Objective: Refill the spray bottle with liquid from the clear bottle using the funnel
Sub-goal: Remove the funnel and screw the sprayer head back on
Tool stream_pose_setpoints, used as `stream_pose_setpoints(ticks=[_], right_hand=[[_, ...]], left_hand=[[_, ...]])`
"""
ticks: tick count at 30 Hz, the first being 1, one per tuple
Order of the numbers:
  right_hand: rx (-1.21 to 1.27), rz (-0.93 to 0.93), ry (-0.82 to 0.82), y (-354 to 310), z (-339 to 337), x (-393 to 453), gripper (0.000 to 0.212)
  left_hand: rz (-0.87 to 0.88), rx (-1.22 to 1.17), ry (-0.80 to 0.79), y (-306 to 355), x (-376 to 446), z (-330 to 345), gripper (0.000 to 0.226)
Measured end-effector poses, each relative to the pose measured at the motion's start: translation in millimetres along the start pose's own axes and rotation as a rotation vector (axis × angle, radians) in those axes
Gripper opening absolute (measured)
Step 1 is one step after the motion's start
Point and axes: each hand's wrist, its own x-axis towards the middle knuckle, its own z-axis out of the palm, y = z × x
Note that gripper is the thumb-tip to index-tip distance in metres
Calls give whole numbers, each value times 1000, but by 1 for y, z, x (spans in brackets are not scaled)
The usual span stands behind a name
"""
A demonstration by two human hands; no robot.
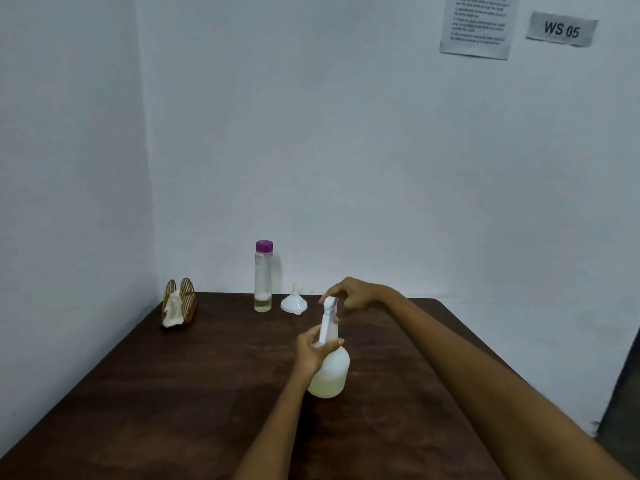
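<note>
A translucent white spray bottle [330, 372] stands on the dark wooden table [173, 393], with pale yellowish liquid in its lower part. My left hand [313, 348] grips its neck below the white spray head [328, 315]. My right hand [353, 294] hovers at the top of the spray head, fingers curled near it; whether it touches is unclear. Behind, near the wall, stands the clear bottle [263, 278] with a purple cap and a little liquid at its bottom. A white funnel [294, 301] lies mouth down just right of it.
A gold wire napkin holder [180, 301] with white tissue stands at the table's back left corner. White walls close in behind and on the left. A printed sheet [478, 24] and a "WS 05" label [561, 29] hang on the wall.
</note>
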Motion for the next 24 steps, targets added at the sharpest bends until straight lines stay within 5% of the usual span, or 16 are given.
stream_pose_setpoints(ticks=[2,4,8,14,18,24], right_hand=[[47,9,121,4,10,-1,10],[5,80,270,1,18,-2,43],[-205,272,343,-16,34,-6,44],[231,179,40,8,15,-15,39],[545,51,254,18,47,-14,43],[844,158,579,16,78,-13,38]], left_hand=[[4,-10,16,-2,1,1,19],[19,7,16,-3,2,2,26],[14,36,21,-2,5,4,36],[15,9,6,-3,5,1,32],[17,20,14,-4,6,4,35],[11,16,-7,-3,5,-1,35]])
